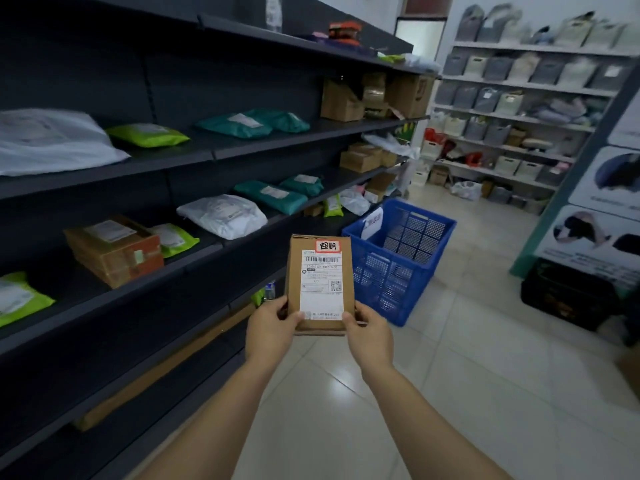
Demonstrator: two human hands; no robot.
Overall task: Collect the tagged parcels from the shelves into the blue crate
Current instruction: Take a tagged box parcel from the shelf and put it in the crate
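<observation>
I hold a small brown cardboard parcel (320,282) upright in front of me with both hands. It carries a white shipping label and a red-edged tag with handwriting at its top right. My left hand (273,325) grips its lower left corner, my right hand (367,332) its lower right corner. The blue plastic crate (398,268) stands on the floor just beyond the parcel, to its right, with a white paper sheet inside against its far left wall. The dark shelves (214,154) on my left hold green, teal and white mailer bags and brown boxes.
A light tiled floor (467,358) stretches ahead and to the right. White shelving (519,116) with grey and white bins lines the back wall. A black crate (568,296) sits on the floor at right beside stacked white boxes (602,209).
</observation>
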